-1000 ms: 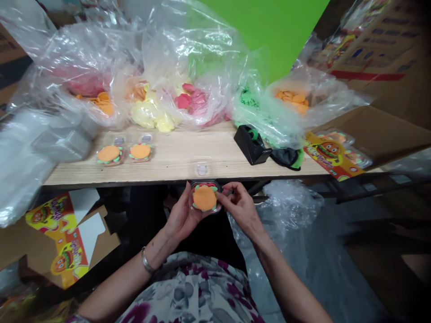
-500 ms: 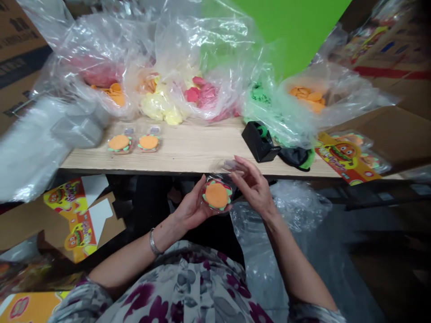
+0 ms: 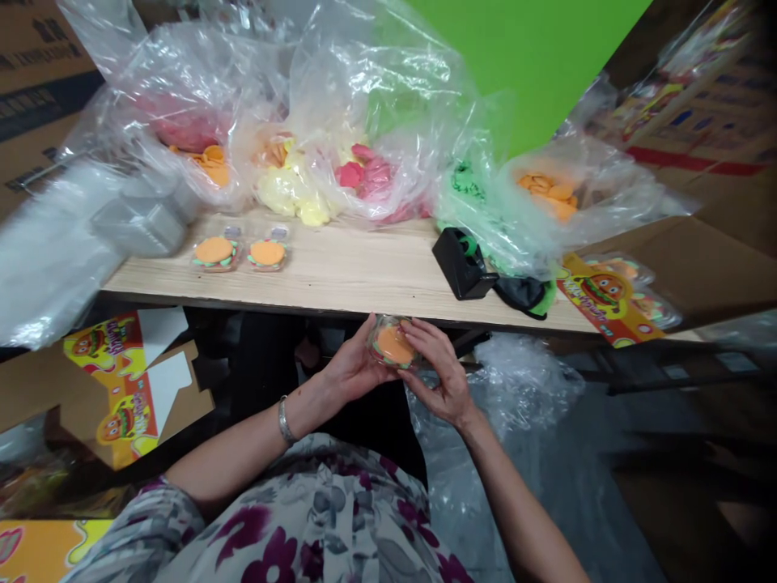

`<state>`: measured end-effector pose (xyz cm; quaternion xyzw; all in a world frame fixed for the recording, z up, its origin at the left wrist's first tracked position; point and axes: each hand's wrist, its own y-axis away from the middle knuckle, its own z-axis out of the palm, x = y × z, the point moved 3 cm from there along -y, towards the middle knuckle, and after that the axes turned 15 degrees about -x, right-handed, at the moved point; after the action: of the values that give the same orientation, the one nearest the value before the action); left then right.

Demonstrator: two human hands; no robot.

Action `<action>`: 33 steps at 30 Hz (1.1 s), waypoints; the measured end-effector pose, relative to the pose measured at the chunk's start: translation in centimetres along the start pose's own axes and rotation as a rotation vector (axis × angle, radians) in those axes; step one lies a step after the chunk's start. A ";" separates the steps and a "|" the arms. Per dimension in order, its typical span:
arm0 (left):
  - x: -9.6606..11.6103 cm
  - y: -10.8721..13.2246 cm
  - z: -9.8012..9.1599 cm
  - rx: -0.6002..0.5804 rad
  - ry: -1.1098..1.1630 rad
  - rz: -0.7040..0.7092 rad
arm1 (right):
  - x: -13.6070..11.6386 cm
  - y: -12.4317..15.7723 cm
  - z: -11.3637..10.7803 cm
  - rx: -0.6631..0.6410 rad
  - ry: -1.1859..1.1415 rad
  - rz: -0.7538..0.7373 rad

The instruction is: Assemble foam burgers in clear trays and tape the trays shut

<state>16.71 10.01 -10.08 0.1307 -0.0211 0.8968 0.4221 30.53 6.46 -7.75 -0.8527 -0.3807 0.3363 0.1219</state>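
Just off the front edge of the table, my left hand (image 3: 352, 362) cradles a clear plastic clamshell case from the left and below. Inside the case lies a burger-shaped piece (image 3: 394, 346) with an orange bun top and green and red edges. My right hand (image 3: 440, 364) grips the case's right side, fingers laid over its lid and thumb at the lower edge. The lid appears folded down over the burger. On the table's left part sit two similar cased burgers, one (image 3: 214, 251) beside the other (image 3: 267, 253).
Open plastic bags of orange pieces (image 3: 549, 194), yellow pieces (image 3: 295, 194), pink pieces (image 3: 367, 174) and green pieces (image 3: 470, 182) line the table's back. A black tape dispenser (image 3: 462, 265) stands right of centre. Stacked clear trays (image 3: 139, 225) lie left; a printed carton (image 3: 130, 389) is below.
The case's lid stood raised at the back and now lies over the burger. My right hand has come down from above onto the case. The view has shifted slightly.
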 end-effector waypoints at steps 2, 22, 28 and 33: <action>-0.1 -0.1 -0.2 -0.024 0.012 0.001 | 0.1 0.3 0.2 -0.029 0.028 -0.026; -2.1 2.0 -4.1 -0.257 -0.751 -0.775 | 1.7 4.3 4.4 -0.146 -1.071 0.935; -2.4 4.2 -4.7 -0.028 -1.119 -0.667 | 1.3 6.3 5.7 -0.069 -1.235 0.987; -1.4 5.8 -4.6 0.090 -1.438 -0.411 | 1.0 7.4 5.7 -0.004 -1.262 1.009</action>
<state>12.17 5.91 -14.48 0.7031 -0.2304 0.4931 0.4576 31.46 1.87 -15.94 -0.5715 0.0523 0.7682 -0.2839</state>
